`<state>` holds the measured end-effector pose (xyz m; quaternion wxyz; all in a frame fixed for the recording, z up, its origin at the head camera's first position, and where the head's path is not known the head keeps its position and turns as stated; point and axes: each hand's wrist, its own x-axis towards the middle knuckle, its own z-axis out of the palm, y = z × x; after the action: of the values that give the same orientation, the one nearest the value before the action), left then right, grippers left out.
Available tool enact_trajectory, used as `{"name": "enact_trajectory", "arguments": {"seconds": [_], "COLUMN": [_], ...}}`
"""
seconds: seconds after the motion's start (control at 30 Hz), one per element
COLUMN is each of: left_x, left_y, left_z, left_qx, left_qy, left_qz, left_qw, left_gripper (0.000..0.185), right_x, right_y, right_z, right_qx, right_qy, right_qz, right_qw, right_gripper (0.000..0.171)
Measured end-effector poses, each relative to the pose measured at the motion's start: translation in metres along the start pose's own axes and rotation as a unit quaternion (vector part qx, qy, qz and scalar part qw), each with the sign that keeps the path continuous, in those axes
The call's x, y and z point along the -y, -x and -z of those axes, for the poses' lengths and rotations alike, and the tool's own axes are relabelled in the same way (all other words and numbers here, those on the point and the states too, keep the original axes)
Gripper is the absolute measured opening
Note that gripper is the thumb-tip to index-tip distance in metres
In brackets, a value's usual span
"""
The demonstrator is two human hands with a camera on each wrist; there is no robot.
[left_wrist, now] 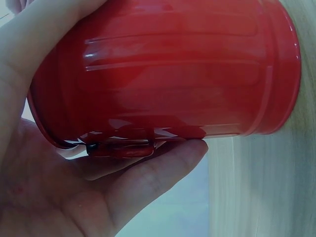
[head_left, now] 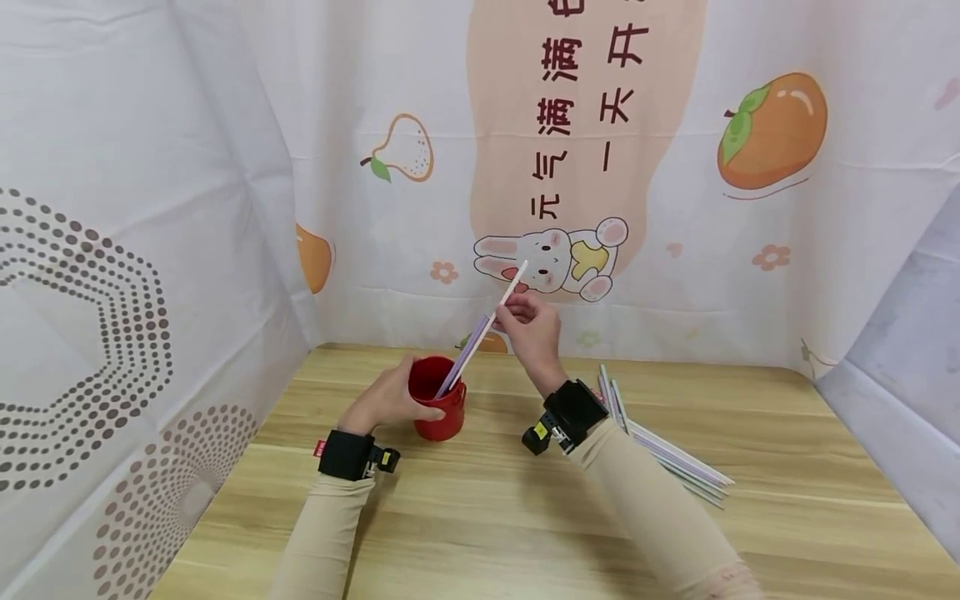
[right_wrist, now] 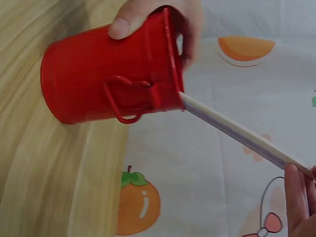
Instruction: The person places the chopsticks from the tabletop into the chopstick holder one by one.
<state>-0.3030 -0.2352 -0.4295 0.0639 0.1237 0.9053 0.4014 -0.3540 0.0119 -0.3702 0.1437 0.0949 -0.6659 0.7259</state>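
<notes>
One white stick (head_left: 480,340), pinched in my right hand's (head_left: 534,333) fingers, long axis slanting down and leftward into the mouth of the red bucket (head_left: 441,427), purple stick (head_left: 462,353) alongside. One bucket, gripped by my left hand (head_left: 390,396), the nearer to it. Further sticks (head_left: 682,458): on the tabletop (head_left: 465,517), by my right forearm.

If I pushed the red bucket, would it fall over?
The red bucket is taller than it is wide, so a push near its rim might tip it, though the left hand is gripping it. Its round wall could make it roll if it fell. Its smooth, shiny surface may feel a bit slippery.
</notes>
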Motion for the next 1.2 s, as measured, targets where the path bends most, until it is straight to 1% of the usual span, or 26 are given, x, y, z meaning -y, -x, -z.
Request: {"name": "enact_trajectory", "arguments": {"seconds": [0.13,0.23,0.4,0.6,0.7,0.87,0.97,1.2], "left_x": [0.001,0.001,0.0,-0.001,0.001,0.004,0.004,0.003], "left_y": [-0.001,-0.002,-0.002,-0.002,-0.002,-0.002,-0.002,-0.001], "left_z": [-0.002,-0.003,-0.003,-0.001,-0.001,-0.002,-0.003,-0.003], "left_qx": [0.004,0.005,0.0,-0.003,-0.004,-0.006,-0.008,-0.01], "left_qy": [0.0,0.003,0.003,-0.002,-0.006,-0.008,-0.008,-0.007], "left_qz": [-0.005,-0.006,-0.007,-0.008,-0.008,-0.008,-0.006,-0.001], "left_qw": [1.0,1.0,1.0,1.0,0.9999,0.9999,0.9999,0.9999], "left_gripper": [0.087,0.087,0.088,0.088,0.088,0.086,0.086,0.086], "right_x": [-0.012,-0.019,-0.026,-0.032,-0.036,-0.042,-0.045,-0.048], "right_y": [0.001,0.003,0.004,0.003,0.004,0.008,0.011,0.018], "right_z": [-0.008,-0.013,-0.02,-0.027,-0.031,-0.038,-0.042,-0.047], "right_qx": [0.006,0.016,0.032,0.06,0.08,0.108,0.117,0.131], "right_qy": [-0.003,0.012,0.045,0.051,0.06,0.091,0.115,0.131], "right_qz": [-0.013,-0.025,-0.031,-0.043,-0.043,-0.03,-0.023,-0.02], "right_qw": [1.0,0.999,0.998,0.996,0.994,0.989,0.986,0.982], "right_gripper": [0.022,0.022,0.018,0.019,0.02,0.019,0.018,0.017]}}
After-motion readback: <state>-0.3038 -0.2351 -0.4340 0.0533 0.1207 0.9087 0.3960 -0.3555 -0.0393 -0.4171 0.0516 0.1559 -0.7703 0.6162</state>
